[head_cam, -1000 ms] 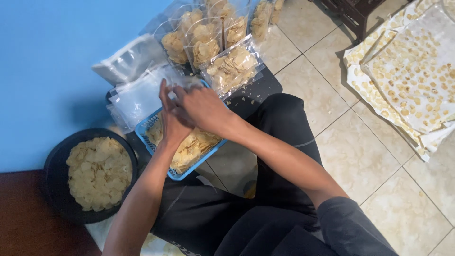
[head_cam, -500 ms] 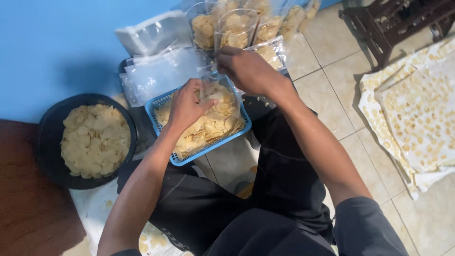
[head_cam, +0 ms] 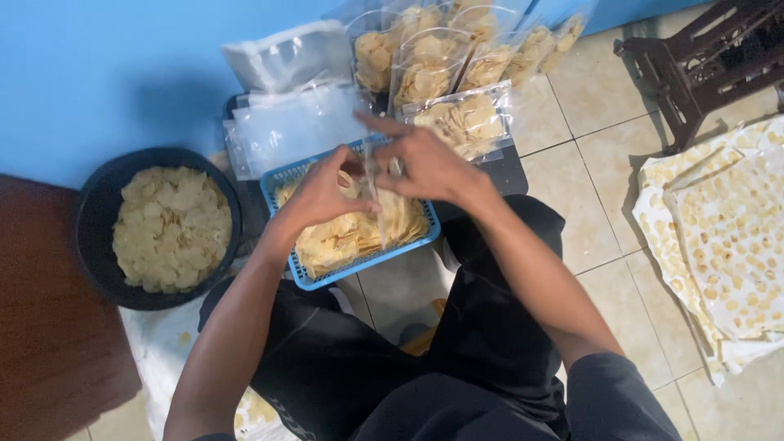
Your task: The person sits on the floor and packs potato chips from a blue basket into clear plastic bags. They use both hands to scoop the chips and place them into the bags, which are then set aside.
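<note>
A clear empty plastic bag [head_cam: 374,184] hangs pinched between both hands directly above the blue basket [head_cam: 282,181]. Behind the basket, 1 flat stack of empty clear bags [head_cam: 290,126] lies, with a bundled pack of bags [head_cam: 286,53] farther back. Right of these, behind the basket, several filled clear pouches of pale yellow chips [head_cam: 445,69] lie overlapping.

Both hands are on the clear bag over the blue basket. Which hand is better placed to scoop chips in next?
Probably the left hand: it sits lowest, right over the chips in the blue basket, while the right hand pinches the clear bag.

Black trousers, dark short sleeves.
</note>
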